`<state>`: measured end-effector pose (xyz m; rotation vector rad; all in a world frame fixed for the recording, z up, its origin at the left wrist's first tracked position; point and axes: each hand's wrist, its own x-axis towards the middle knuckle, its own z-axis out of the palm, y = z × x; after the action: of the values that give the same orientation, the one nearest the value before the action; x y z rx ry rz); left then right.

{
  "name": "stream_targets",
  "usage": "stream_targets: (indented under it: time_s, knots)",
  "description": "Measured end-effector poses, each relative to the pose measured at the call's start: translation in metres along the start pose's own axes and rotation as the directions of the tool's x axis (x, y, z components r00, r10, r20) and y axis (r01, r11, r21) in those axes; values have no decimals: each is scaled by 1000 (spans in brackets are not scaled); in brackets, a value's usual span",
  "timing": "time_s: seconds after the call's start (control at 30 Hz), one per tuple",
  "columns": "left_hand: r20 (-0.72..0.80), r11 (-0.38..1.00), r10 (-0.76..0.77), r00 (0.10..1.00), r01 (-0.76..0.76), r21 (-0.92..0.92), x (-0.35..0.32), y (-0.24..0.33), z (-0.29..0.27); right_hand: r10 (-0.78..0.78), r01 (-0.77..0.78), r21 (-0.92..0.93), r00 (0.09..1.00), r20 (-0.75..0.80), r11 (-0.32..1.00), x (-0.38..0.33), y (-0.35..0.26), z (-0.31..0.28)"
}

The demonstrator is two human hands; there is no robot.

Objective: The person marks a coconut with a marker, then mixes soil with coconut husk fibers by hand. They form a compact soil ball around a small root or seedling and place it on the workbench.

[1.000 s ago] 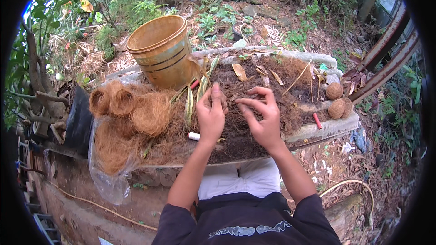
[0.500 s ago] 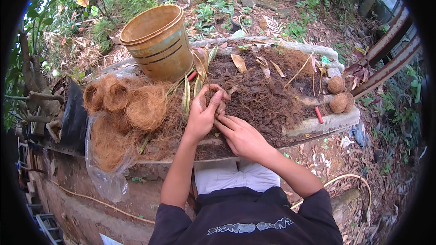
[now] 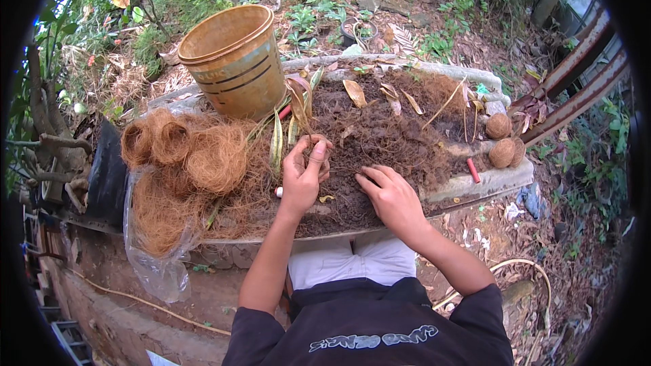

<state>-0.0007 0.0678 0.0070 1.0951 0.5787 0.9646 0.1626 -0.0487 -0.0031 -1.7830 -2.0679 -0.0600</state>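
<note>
My left hand [image 3: 306,173] is raised over the near side of the soil bed, its fingers curled in against the thumb. What it holds, if anything, is hidden by the fingers. A withered brown leaf [image 3: 298,105] reaches down to its fingertips; whether they touch cannot be told. My right hand [image 3: 392,200] rests with bent, slightly parted fingers on the dark, fibrous soil [image 3: 380,135]. Beside my left wrist lies a small white object [image 3: 279,192], partly covered. Green-and-yellow striped leaves [image 3: 277,146] lie just left of that hand.
Coconut fibre [image 3: 217,159] is heaped at the left, over a clear plastic bag [image 3: 159,271]. Behind it stands a rusty-brown bucket [image 3: 237,74]. Brown fibre balls [image 3: 499,126] and a red stick [image 3: 473,170] lie at the right, by the concrete edge [image 3: 475,186].
My hands have come apart. The right one has moved to the right and down onto the soil, while the left stays curled near its place. The small white object now shows by my left wrist.
</note>
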Motion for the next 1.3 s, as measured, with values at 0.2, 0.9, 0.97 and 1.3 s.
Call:
stream_targets:
  time_s: [0.2, 0.9, 0.97, 1.3]
  knots:
    - [-8, 998, -55, 998, 55, -35, -2, -1, 8, -72, 71, -69, 997, -22, 995, 4, -7, -11]
    - [-96, 989, -107, 990, 96, -112, -8, -9, 22, 402, -312, 896, 899, 172, 315, 48, 5, -29]
    - [-100, 962, -168, 981, 141, -235, -12, -7, 30, 432, -281, 908, 893, 128, 312, 51, -5, -26]
    - [-55, 927, -129, 990, 101, -362, -7, -20, 31, 127, 34, 401, 921, -369, 915, 43, -32, 0]
